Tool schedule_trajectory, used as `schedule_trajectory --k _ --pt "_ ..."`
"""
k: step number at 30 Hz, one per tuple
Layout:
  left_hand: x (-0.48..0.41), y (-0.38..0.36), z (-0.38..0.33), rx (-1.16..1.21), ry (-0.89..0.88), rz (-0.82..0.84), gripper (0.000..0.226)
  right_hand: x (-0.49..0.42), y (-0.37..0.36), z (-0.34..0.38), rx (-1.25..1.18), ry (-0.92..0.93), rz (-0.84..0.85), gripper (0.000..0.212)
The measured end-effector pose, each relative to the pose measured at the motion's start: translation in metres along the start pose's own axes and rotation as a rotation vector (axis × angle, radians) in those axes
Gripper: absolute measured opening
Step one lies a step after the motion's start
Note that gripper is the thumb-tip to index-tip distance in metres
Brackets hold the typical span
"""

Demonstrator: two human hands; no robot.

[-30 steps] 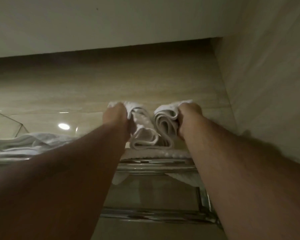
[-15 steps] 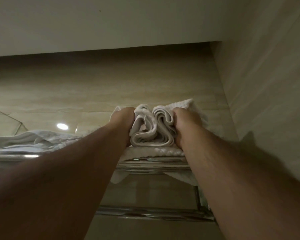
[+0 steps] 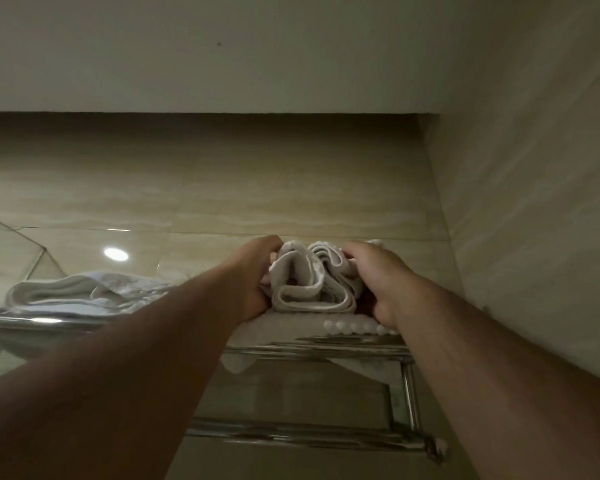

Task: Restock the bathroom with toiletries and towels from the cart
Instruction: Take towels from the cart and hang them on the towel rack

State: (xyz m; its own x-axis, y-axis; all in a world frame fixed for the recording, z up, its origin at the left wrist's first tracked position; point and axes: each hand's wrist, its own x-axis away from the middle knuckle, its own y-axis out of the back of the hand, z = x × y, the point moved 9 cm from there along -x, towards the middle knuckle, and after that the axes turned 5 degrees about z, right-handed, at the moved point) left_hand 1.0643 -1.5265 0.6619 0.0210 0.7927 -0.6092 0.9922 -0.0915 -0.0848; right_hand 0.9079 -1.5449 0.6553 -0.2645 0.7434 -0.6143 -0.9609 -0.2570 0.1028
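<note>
Overhead, left hand (image 3: 253, 273) and right hand (image 3: 378, 277) clamp folded towel (image 3: 309, 289); spare towel (image 3: 66, 293) lies leftward.

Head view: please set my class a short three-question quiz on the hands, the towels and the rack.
1. True or false: the left hand and the right hand both hold the folded towels.
2. Where does the loose white towel lie? A. on top of the chrome rack, left of the hands. B. in a sink. C. on the floor.
3. Short answer: what lies directly beneath the folded towels?
Key: 1 true. 2 A. 3 a bobbled white cloth spread on the rack.
</note>
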Motion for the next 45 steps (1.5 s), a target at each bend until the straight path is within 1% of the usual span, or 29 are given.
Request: schedule_trajectory --k 1,3,4,7,8,10,12,13,16,18,19,20,21,23,24,25,26,28,30,31,32,34,35,37,40,42,45 --pt "0.002 -0.004 0.002 0.012 0.010 0.049 0.022 0.005 -0.003 0.002 0.028 0.009 0.019 0.023" --pt "-0.001 -0.006 0.003 -0.020 0.011 0.096 0.015 0.010 -0.001 0.003 0.087 0.029 0.024 0.031" --pt "-0.002 -0.005 0.003 -0.032 -0.003 0.081 0.014 0.009 0.000 0.002 0.110 0.023 0.018 0.033" --pt "-0.002 0.008 0.002 -0.049 -0.042 -0.054 0.023 0.012 0.001 -0.002 0.158 -0.033 -0.028 0.040" --pt "0.000 0.010 0.000 -0.064 -0.047 -0.078 0.020 0.012 0.004 -0.002 0.156 -0.042 -0.064 0.041" --pt "0.006 0.015 -0.004 -0.180 -0.019 -0.114 0.010 0.012 0.012 -0.004 0.163 -0.071 -0.144 0.048" --pt "0.017 0.023 -0.009 -0.264 0.014 -0.168 0.009 0.013 0.017 -0.008 0.165 -0.109 -0.186 0.053" --pt "0.022 0.032 -0.014 -0.278 0.020 -0.216 0.010 0.012 0.017 -0.008 0.149 -0.098 -0.197 0.050" --pt "0.036 0.067 -0.024 -0.319 0.015 -0.390 0.010 0.003 0.019 -0.006 0.031 -0.015 -0.220 0.025" --pt "0.039 0.089 -0.034 -0.365 -0.048 -0.481 0.011 -0.002 0.019 -0.006 -0.002 0.003 -0.227 0.019" --pt "0.039 0.097 -0.040 -0.391 -0.082 -0.490 0.017 -0.002 0.020 -0.007 -0.002 -0.004 -0.241 0.019" --pt "0.041 0.103 -0.047 -0.435 -0.109 -0.505 0.028 -0.005 0.023 -0.009 0.000 -0.013 -0.259 0.018" --pt "0.046 0.106 -0.052 -0.559 -0.104 -0.522 0.034 -0.006 0.025 -0.011 -0.003 -0.024 -0.274 0.018" --pt "0.060 0.110 -0.063 -0.785 -0.091 -0.616 0.031 -0.008 0.027 -0.015 -0.010 -0.060 -0.282 0.022" --pt "0.070 0.101 -0.070 -1.010 -0.084 -0.672 0.027 -0.013 0.029 -0.018 -0.009 -0.072 -0.283 0.027" --pt "0.074 0.098 -0.075 -1.196 -0.053 -0.692 0.025 -0.017 0.031 -0.021 -0.017 -0.075 -0.278 0.034" --pt "0.069 0.100 -0.076 -1.304 -0.033 -0.677 0.026 -0.022 0.032 -0.023 -0.019 -0.069 -0.272 0.038" --pt "0.068 0.095 -0.078 -1.287 -0.073 -0.699 0.026 -0.023 0.034 -0.022 -0.022 -0.058 -0.292 0.038" --pt "0.070 0.067 -0.083 -1.372 -0.199 -0.663 0.022 -0.012 0.030 -0.017 -0.044 -0.048 -0.281 0.029" --pt "0.067 0.051 -0.082 -1.402 -0.244 -0.596 0.020 -0.007 0.029 -0.014 -0.053 -0.055 -0.289 0.024" --pt "0.061 0.036 -0.076 -1.409 -0.253 -0.505 0.019 -0.002 0.030 -0.012 -0.049 -0.058 -0.286 0.020" --pt "0.052 0.006 -0.055 -1.340 -0.169 -0.292 0.025 0.004 0.030 -0.006 -0.044 -0.051 -0.244 0.015" --pt "0.047 -0.005 -0.046 -1.338 -0.132 -0.222 0.031 0.008 0.030 -0.003 -0.039 -0.058 -0.218 0.015" --pt "0.041 -0.017 -0.033 -1.341 -0.085 -0.173 0.037 0.015 0.040 0.001 0.019 -0.071 -0.226 0.012" --pt "0.037 -0.026 -0.016 -1.349 -0.004 -0.119 0.032 0.022 0.083 0.006 0.176 -0.066 -0.379 0.009" --pt "0.040 -0.030 -0.011 -1.312 0.033 -0.088 0.033 0.027 0.112 -0.001 0.293 -0.114 -0.449 0.014" --pt "0.044 -0.035 -0.008 -1.280 0.041 -0.026 0.037 0.032 0.136 -0.018 0.321 -0.165 -0.460 0.018"
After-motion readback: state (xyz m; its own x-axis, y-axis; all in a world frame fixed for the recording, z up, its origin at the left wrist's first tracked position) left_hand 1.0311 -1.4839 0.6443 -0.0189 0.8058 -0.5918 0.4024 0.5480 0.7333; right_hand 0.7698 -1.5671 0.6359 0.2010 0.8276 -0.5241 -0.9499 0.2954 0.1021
